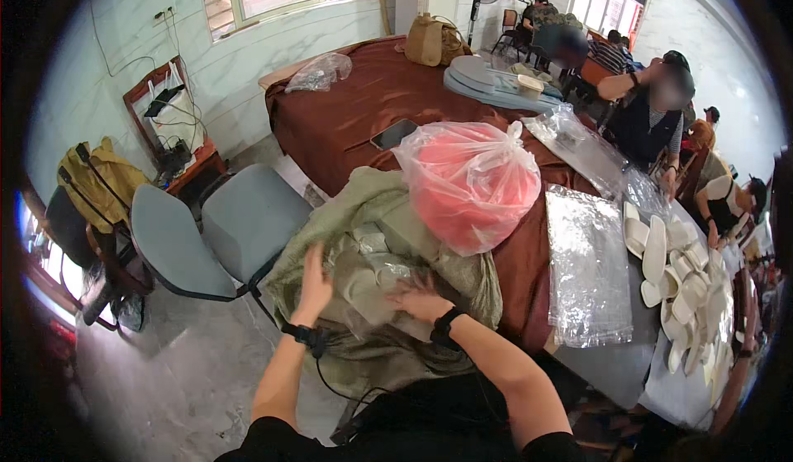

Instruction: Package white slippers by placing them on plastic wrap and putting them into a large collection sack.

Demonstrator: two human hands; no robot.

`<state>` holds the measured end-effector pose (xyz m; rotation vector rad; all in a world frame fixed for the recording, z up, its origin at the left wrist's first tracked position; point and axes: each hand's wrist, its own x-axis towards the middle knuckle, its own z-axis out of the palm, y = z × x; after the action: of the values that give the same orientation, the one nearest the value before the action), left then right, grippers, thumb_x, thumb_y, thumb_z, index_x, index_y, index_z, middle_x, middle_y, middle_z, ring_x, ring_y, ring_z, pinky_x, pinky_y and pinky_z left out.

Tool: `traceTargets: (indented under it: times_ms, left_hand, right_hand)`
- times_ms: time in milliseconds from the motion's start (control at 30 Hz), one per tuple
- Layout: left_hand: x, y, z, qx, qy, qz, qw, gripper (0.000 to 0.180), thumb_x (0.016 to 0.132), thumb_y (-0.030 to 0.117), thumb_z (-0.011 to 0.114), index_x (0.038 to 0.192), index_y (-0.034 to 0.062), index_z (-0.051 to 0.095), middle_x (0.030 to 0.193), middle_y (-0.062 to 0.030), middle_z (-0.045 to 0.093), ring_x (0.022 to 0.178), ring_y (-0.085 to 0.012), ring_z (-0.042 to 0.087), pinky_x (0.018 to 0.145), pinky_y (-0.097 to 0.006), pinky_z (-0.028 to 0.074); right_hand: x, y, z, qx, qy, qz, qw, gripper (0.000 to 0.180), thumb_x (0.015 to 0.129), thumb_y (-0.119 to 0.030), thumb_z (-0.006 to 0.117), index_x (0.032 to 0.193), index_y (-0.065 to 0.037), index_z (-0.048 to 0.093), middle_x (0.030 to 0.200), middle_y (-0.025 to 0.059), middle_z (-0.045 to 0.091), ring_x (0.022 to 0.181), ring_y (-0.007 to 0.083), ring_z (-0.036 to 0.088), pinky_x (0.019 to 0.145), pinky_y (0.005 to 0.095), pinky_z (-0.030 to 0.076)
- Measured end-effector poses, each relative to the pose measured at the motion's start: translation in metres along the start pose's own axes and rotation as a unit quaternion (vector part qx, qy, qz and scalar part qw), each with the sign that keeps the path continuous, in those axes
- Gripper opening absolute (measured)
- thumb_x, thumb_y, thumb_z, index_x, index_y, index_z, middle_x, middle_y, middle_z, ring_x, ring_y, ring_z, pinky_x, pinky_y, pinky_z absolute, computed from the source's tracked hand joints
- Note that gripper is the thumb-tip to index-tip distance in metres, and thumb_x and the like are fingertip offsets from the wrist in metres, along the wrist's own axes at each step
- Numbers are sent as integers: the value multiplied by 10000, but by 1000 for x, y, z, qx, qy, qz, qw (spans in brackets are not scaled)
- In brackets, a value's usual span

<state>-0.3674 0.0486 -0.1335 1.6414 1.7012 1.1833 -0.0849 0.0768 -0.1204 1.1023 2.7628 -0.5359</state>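
Observation:
A large olive-green woven sack [376, 185] lies with its mouth spread wide in front of me, partly over the brown-covered table's edge. Inside are pale slipper-like pieces in clear plastic [368, 284], too blurred to tell their exact kind. My left hand [315, 284] is at the left side of the sack's opening, fingers stretched out and open beside the bagged pieces. My right hand [421, 298] rests on the plastic from the right with its fingers spread. Just beyond the sack sits a knotted clear bag of pink-red contents [475, 185].
Flat clear plastic bags [588, 264] and a heap of cream slippers [681, 276] lie to the right. A phone [394, 134] and a brown bag [435, 41] are on the brown cloth [347, 90]. Grey chairs [248, 222] stand left. A co-worker [648, 115] is across the table.

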Motion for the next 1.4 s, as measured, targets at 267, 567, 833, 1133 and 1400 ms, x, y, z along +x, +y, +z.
traceTargets:
  times_ms: [267, 567, 833, 1133, 1400]
  left_hand:
    - [-48, 66, 80, 298, -414, 25, 860, 1018, 737, 549, 806, 1579, 444, 243, 1703, -47, -85, 1458, -578, -194, 1059, -852, 82]
    - [-32, 11, 143, 392, -368, 33, 843, 1186, 659, 592, 850, 1598, 429, 145, 1695, -92, -111, 1433, -629, -175, 1027, -873, 81]
    - [-32, 24, 172, 522, -283, -5, 805, 1192, 701, 598, 829, 1612, 409, 85, 1701, -72, -77, 1466, -609, -54, 1010, -850, 225]
    - [-28, 43, 112, 432, -361, 8, 826, 1320, 628, 568, 885, 1618, 387, 31, 1693, -85, -126, 1447, -606, -176, 1026, -876, 83]
    - [-65, 122, 57, 372, -440, 52, 816, 1218, 656, 450, 902, 1615, 248, 178, 1681, -182, 98, 1513, -509, 68, 1143, -742, 158]
  right_hand:
    - [14, 40, 74, -32, -59, 116, 991, 570, 991, -479, 464, 1541, -353, 384, 1688, 52, 169, 1528, 466, 77, 1226, 619, 33]
    - [-63, 19, 57, -73, 34, 81, 993, 682, 899, -192, 606, 1536, -307, 393, 1646, 106, 249, 1515, 488, 122, 1188, 662, 189]
    - [-122, 17, 120, -112, -34, 104, 988, 408, 954, -301, 504, 1349, -268, 604, 1409, 143, 576, 1431, 444, 378, 1176, 673, 171]
    - [-173, -7, 51, 2, -101, -7, 995, 268, 825, -161, 619, 1046, -40, 711, 1057, 190, 706, 1070, 346, 668, 961, 533, 502]
    - [-235, -49, 14, 357, 7, -156, 921, 430, 820, -64, 633, 1247, -23, 620, 1195, 173, 668, 1086, 377, 645, 922, 449, 505]
